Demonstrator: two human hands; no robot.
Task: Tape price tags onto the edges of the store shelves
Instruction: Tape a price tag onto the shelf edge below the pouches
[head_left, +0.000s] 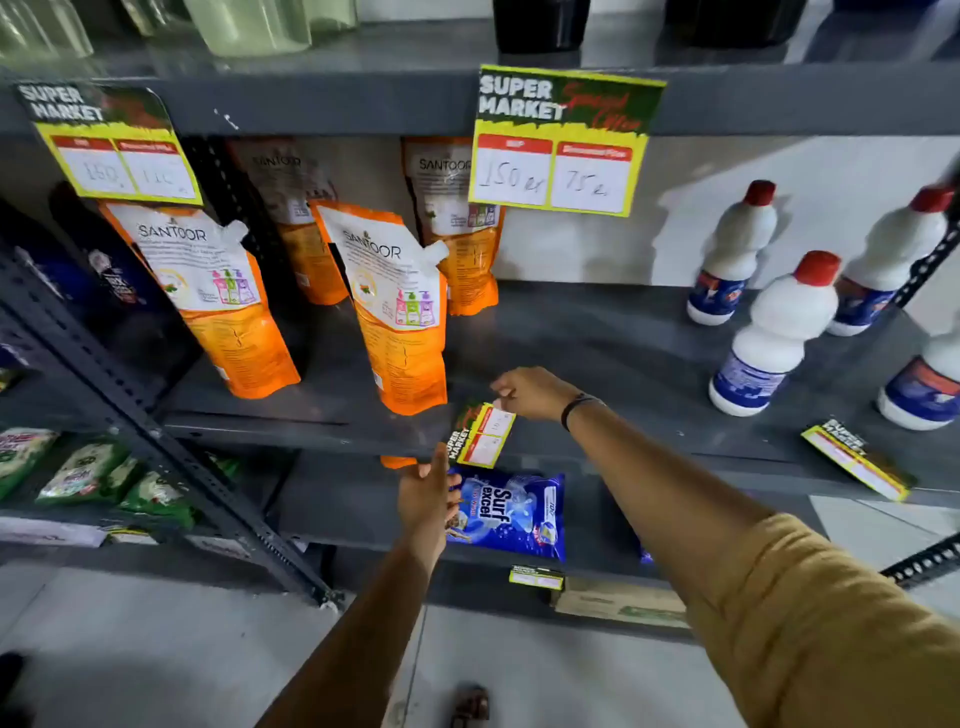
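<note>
Across the dark grey metal shelving unit (322, 421), orange Santoor refill pouches (400, 312) and white red-capped plastic bottles (769, 332) are stood on the middle shelf, while large yellow-and-green Super Market price cards (563, 143) are hung from the edge above. At the middle shelf's front edge, a small yellow-and-green price tag (480, 434) is pinched at its top by the right hand (530, 392), and its lower corner is touched by the extended fingers of the left hand (426, 493). Another such tag (857, 460) is laid flat farther right.

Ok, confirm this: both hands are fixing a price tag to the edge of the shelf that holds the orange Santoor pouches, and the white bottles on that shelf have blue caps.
One thing is wrong: the white bottles have red caps, not blue, as the head view shows. The rest holds: the left hand and right hand are at the price tag on the edge of the shelf with the Santoor pouches.
</note>
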